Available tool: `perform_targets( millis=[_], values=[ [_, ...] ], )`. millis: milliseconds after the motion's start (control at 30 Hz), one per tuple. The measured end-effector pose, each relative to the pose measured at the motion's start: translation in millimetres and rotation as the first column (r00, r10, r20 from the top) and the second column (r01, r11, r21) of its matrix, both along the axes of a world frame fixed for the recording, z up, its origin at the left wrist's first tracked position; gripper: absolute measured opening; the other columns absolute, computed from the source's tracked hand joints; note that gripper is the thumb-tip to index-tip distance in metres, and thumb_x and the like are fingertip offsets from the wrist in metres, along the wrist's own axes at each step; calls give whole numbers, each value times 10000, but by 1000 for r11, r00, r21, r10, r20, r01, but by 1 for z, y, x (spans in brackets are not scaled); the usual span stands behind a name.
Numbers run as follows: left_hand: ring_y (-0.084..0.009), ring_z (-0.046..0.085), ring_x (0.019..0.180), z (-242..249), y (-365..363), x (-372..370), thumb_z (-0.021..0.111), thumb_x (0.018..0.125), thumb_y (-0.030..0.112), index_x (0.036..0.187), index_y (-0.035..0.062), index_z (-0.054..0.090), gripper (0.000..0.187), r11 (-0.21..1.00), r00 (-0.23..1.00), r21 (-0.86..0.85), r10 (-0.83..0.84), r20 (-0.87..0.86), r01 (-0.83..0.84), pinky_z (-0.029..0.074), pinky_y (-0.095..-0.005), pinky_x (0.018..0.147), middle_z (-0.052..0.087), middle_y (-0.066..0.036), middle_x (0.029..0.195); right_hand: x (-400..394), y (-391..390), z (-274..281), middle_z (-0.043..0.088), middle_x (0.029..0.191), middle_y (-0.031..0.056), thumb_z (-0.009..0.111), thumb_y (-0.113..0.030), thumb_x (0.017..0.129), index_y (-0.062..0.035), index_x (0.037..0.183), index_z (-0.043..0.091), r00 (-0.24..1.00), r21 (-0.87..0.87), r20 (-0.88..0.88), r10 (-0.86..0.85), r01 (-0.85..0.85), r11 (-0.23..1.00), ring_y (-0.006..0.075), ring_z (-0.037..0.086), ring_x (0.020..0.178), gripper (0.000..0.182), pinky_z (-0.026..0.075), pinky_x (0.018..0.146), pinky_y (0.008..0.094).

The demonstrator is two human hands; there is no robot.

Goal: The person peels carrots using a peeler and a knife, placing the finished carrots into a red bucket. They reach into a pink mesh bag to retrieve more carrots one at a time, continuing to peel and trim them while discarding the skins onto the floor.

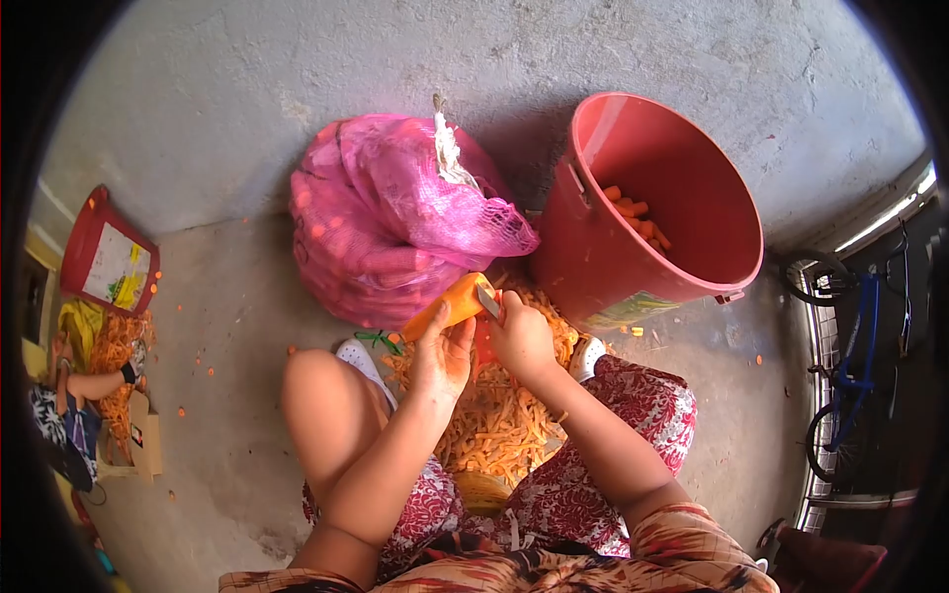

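Observation:
My left hand is closed around a thick, peeled-looking orange carrot, which tilts up to the right. In my right hand is a knife, its short blade against the carrot's upper right end. The handle is mostly covered by my fingers. Beneath both hands, between my legs, lies a heap of orange peelings. Something red shows between my hands, too covered to name.
A pink mesh sack full of carrots leans by the wall. Right of it stands a tilted red bucket with carrot pieces inside. At far left are another red bucket, more peelings and a person's leg. A blue bicycle stands right.

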State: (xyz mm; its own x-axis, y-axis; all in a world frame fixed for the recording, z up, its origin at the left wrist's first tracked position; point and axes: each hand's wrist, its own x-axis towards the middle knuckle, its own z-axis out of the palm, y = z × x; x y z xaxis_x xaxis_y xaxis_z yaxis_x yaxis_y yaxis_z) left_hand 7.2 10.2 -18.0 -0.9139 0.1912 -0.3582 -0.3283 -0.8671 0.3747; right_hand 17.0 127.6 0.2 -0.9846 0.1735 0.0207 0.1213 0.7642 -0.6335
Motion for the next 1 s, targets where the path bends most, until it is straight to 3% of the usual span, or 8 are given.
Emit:
perform_targets(
  millis=[267, 367, 467, 567, 667, 767, 967, 1000],
  values=[
    [-174, 521, 946, 2, 2, 1, 560, 783, 98, 1023, 6, 469, 273, 997, 994, -39, 65, -87, -69, 496, -275, 768, 516, -97, 1026, -1, 2, 1, 556, 677, 218, 537, -104, 692, 4, 834, 474, 997, 2, 55, 46, -47, 999, 364, 559, 652, 190, 444, 585, 430],
    [-194, 520, 964, 0, 3, 3, 540, 785, 58, 1030, 10, 470, 259, 982, 967, -152, 74, -244, -113, 479, -301, 803, 513, -102, 1045, 0, 3, -1, 550, 704, 237, 522, -70, 694, 17, 852, 491, 999, -155, -2, 52, -51, 987, 372, 554, 707, 182, 433, 609, 428],
    [-206, 525, 962, -9, 4, 2, 539, 780, 41, 1039, 5, 466, 272, 974, 950, -182, 72, -305, -132, 484, -303, 797, 514, -99, 1047, -1, 0, -4, 540, 726, 256, 501, -39, 701, 28, 837, 493, 998, -422, 37, 46, -26, 906, 383, 543, 752, 152, 421, 632, 431],
    [-210, 532, 953, -9, 2, 0, 544, 776, 36, 1046, 1, 465, 283, 975, 938, -186, 53, -341, -122, 487, -306, 793, 515, -102, 1050, 0, 1, 3, 541, 729, 253, 490, -55, 732, 33, 843, 489, 993, -418, 98, 61, -15, 908, 390, 537, 748, 141, 419, 629, 418],
    [-206, 526, 962, -12, -1, -5, 556, 768, 37, 1045, -1, 465, 294, 994, 977, -101, 18, -212, -40, 491, -305, 785, 512, -108, 1054, 1, 7, 0, 544, 726, 244, 481, -81, 764, 37, 826, 494, 996, -200, 83, 35, -18, 980, 383, 538, 736, 134, 416, 620, 394],
    [-203, 528, 942, -10, 0, -5, 596, 738, 24, 964, 44, 434, 279, 997, 992, -79, 9, -129, -19, 475, -322, 793, 513, -98, 1008, 0, 9, -18, 548, 724, 239, 483, -98, 772, 41, 813, 508, 995, -295, 77, 55, -30, 955, 375, 542, 726, 147, 415, 610, 380],
    [-204, 525, 955, -18, 1, -9, 584, 742, 12, 979, 42, 404, 299, 939, 854, -305, -24, -520, -159, 481, -316, 797, 512, -100, 1013, -1, 9, -27, 546, 702, 230, 481, -77, 748, 47, 828, 520, 985, -561, 121, 120, -32, 827, 338, 556, 682, 153, 418, 604, 371],
    [-205, 525, 955, -16, 1, -9, 585, 743, 14, 978, 41, 404, 298, 957, 889, -264, -14, -457, -121, 480, -317, 799, 511, -101, 1014, -1, 10, -25, 546, 696, 225, 476, -72, 748, 47, 835, 522, 984, -561, 120, 128, -39, 827, 331, 556, 675, 155, 418, 604, 368]
  ],
)
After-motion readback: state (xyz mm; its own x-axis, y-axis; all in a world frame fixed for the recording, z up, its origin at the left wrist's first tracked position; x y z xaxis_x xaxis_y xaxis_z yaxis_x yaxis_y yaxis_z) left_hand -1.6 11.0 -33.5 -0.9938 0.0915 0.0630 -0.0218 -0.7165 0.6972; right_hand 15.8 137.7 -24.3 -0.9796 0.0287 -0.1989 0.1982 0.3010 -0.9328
